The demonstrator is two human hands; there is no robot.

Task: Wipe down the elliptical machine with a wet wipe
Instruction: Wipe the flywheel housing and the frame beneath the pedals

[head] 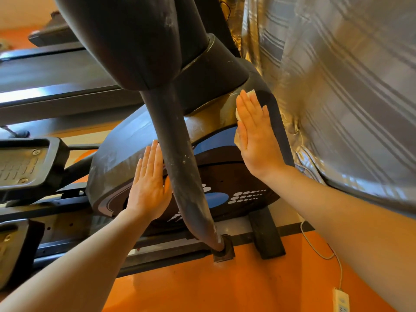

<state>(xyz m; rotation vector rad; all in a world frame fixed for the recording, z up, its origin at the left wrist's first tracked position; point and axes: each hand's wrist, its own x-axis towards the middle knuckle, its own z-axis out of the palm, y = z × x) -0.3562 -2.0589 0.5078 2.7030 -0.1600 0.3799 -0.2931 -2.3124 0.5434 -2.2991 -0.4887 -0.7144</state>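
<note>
Seen from above, looking down along the elliptical machine onto its rounded flywheel housing, dark with blue patches and rows of pale dots.

Right hand laid flat against the upper front of the housing, fingers straight and pressed close together, pointing up. Wet wipe trapped beneath the palm and fingers, pressed against the plastic; only pale edges showing, one bit past the fingertips and more along the thumb side. No pinching, just a flat press.

Left hand flat on the side of the housing, lower and further back, fingers straight and together, thumb tucked against the dusty swing arm crossing in front. Nothing held there. Both forearms bare, reaching in from the bottom corners.

White streaks and dust on the swing arm and on the thick padded column above. Foot pedal at the left edge, a second one partly visible below it. Orange floor underneath. Silvery striped curtain hanging just beside the machine on the right. White cord trailing over the floor to a power strip at the bottom right.
</note>
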